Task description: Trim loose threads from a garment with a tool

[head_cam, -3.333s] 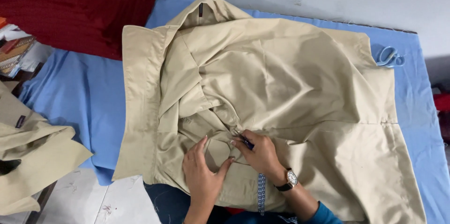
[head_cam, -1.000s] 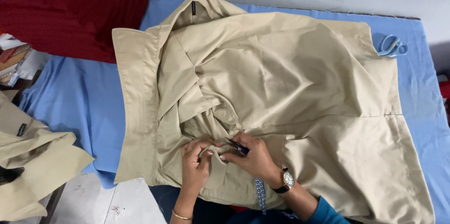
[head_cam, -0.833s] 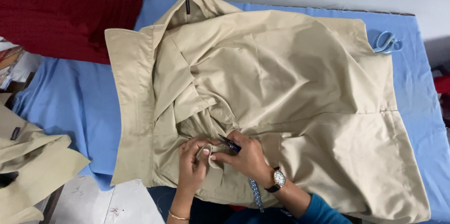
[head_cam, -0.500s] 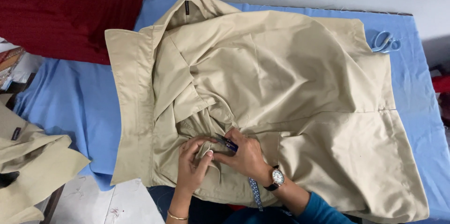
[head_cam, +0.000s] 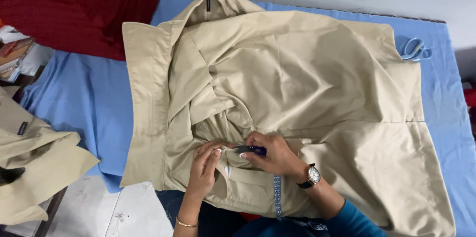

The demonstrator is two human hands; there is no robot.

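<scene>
Spreading across the blue-covered counter [head_cam: 84, 98], a beige cotton garment [head_cam: 307, 83] is pinched by the left hand [head_cam: 206, 167]; a small blue-handled cutter [head_cam: 250, 150] is clasped in the right hand [head_cam: 275, 155]; blue counter margins lie bare left and right.

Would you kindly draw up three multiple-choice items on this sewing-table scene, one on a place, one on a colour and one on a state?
1. Where do the pale blue scissors lie?
A. on the blue sheet at the far right, beside the garment
B. on the red cloth
C. in the left hand

2. What colour is the garment spread on the table?
A. red
B. beige
C. white

3. What is the right hand doing?
A. lying flat and open
B. pinching a small dark-handled tool against the fabric
C. lifting the wristwatch off

Answers:
1 A, they rest on the blue sheet just past the garment's edge.
2 B, the cloth is beige throughout; the red cloth lies apart at the far left.
3 B, its fingers close on the small tool, whose tip meets the left hand at the fabric; the wristwatch is on the wrist.
</scene>
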